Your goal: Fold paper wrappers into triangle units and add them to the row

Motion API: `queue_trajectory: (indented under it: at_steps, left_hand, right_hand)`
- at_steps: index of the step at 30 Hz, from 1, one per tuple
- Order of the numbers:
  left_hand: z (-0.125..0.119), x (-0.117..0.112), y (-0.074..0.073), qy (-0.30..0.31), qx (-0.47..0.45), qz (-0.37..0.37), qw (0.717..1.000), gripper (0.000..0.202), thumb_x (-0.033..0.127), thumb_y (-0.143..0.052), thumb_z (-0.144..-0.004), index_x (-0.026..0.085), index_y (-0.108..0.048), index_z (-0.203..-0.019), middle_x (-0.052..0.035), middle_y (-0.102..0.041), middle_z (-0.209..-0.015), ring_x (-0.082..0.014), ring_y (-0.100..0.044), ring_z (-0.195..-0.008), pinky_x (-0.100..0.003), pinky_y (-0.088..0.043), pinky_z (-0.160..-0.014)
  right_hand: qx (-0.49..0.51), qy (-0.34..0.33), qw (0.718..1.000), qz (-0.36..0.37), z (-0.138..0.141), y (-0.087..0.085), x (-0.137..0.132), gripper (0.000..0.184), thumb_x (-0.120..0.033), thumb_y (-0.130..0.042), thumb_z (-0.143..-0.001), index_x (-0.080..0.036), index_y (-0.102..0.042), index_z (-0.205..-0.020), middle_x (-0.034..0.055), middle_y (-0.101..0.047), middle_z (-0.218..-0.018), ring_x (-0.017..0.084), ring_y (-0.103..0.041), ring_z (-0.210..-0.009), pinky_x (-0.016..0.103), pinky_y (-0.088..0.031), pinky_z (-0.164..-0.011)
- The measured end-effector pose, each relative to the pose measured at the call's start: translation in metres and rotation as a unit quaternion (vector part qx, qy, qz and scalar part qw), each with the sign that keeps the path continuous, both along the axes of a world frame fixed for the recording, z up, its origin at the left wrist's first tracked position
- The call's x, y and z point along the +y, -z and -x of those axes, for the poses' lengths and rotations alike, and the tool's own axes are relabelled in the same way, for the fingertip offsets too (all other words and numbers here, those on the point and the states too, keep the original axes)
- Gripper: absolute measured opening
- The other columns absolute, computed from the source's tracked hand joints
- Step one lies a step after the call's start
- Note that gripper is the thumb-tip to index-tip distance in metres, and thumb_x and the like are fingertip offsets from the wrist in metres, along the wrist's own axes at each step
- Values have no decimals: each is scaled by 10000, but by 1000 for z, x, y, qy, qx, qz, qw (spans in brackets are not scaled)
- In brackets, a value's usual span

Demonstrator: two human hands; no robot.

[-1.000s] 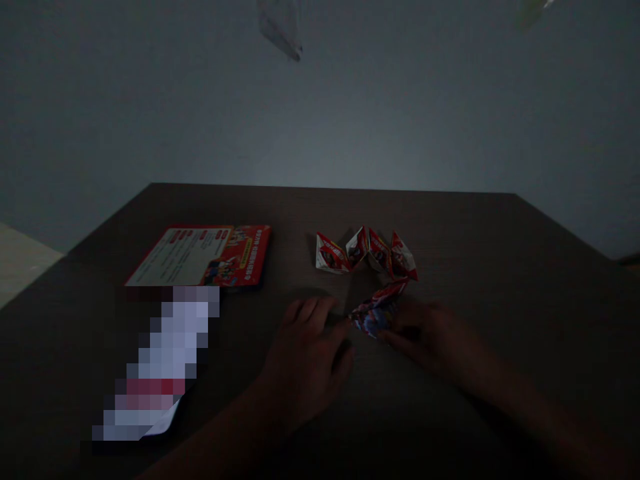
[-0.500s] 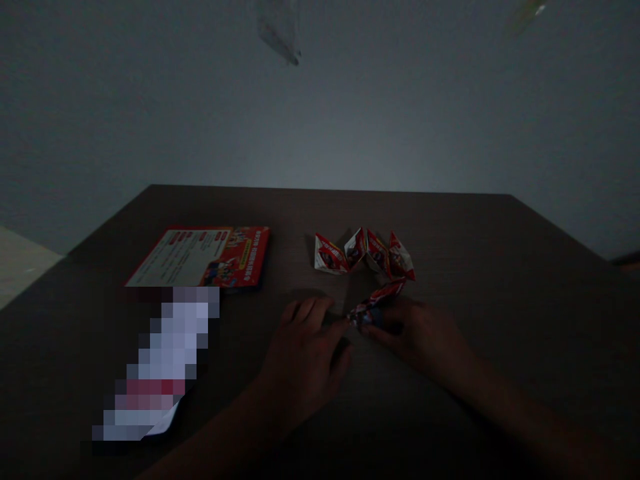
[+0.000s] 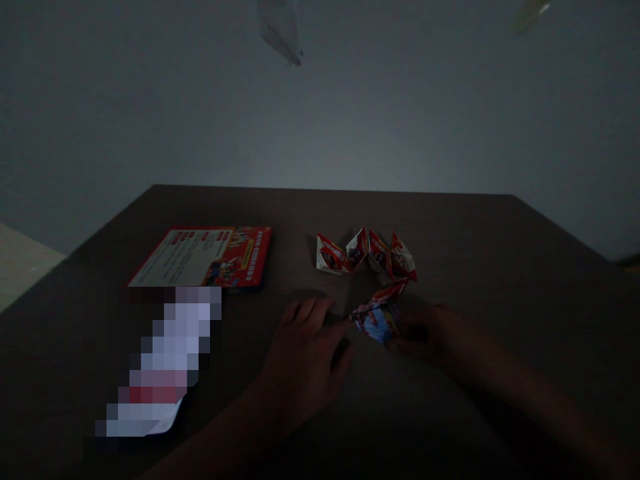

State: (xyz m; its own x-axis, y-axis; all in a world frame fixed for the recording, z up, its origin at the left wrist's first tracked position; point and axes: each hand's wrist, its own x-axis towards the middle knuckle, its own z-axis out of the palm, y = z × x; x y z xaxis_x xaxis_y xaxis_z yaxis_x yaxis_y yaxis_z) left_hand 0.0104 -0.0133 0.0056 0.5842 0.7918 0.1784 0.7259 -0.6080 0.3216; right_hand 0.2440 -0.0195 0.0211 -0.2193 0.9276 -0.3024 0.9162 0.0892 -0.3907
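Pinching right hand: thumb and fingers clamped on the near end of the folded paper strip, right by its blue panel!
Left hand: palm down on the dark table, thumb apart from the fingers, index fingertip at the strip's pointed left corner; how hard it presses, can't tell.
Zigzag folds: red-and-white peaks standing in a row just beyond both hands, bending round to the held end.
Off to the left: red-bordered booklet lying flat, bright pixelated oblong just nearer.
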Motion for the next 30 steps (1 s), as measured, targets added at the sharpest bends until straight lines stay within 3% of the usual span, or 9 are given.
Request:
queue_trajectory:
  at_steps: [9,13,16,19,23,27,30]
  left_hand:
    - [1,4,1,18,-35,11,999,234,269,-522,-838,209,-621,-1041,-90,-546,-1149,-268,-479,-1073,-455,-384,-910]
    - [-3,9,4,-11,-70,3,997,194,264,-497,-862,170,-596,-1000,-78,-579,-1055,-237,-509,-990,-416,-401,-878]
    - [-5,13,7,-34,-73,-3,997,202,272,-522,-858,171,-590,-1020,-81,-572,-1072,-248,-498,-1011,-425,-398,-879]
    - [-6,16,10,-27,-70,4,997,118,235,-526,-861,182,-623,-903,-72,-571,-1080,-246,-497,-1026,-422,-394,-879]
    - [-5,15,11,-12,-112,14,994,98,202,-523,-869,175,-614,-891,-63,-597,-1026,-215,-521,-979,-390,-396,-878]
    - [-4,13,11,-6,-133,41,990,118,236,-491,-894,167,-587,-882,-36,-621,-826,-181,-558,-782,-316,-430,-717]
    - [-3,11,11,-8,-155,75,985,119,246,-489,-896,176,-582,-869,-14,-624,-767,-152,-573,-699,-256,-418,-618]
  right_hand:
    - [39,-7,998,38,-11,-2,2,135,-328,-647,-740,-200,-650,-697,-3,-651,-620,140,-559,-528,230,-303,-458]
    - [42,-20,998,37,-7,-1,1,114,-320,-653,-737,-208,-649,-717,-10,-652,-633,142,-568,-544,227,-310,-464]
    - [43,-24,998,32,-1,0,-1,124,-328,-658,-737,-210,-639,-704,-15,-649,-629,141,-571,-544,228,-315,-468]
    - [47,-22,999,7,4,2,-2,163,-353,-695,-704,-206,-625,-695,-12,-645,-638,147,-569,-550,236,-330,-476]
    - [105,26,994,-32,8,3,-1,272,-398,-737,-663,-202,-605,-796,7,-654,-718,169,-588,-611,256,-395,-516]
    - [267,95,957,-57,16,5,0,420,-381,-735,-685,-217,-536,-1016,23,-655,-866,187,-620,-755,279,-482,-625]
    - [414,124,901,-26,23,10,1,362,-318,-722,-713,-216,-503,-982,34,-651,-930,191,-631,-845,294,-512,-700]
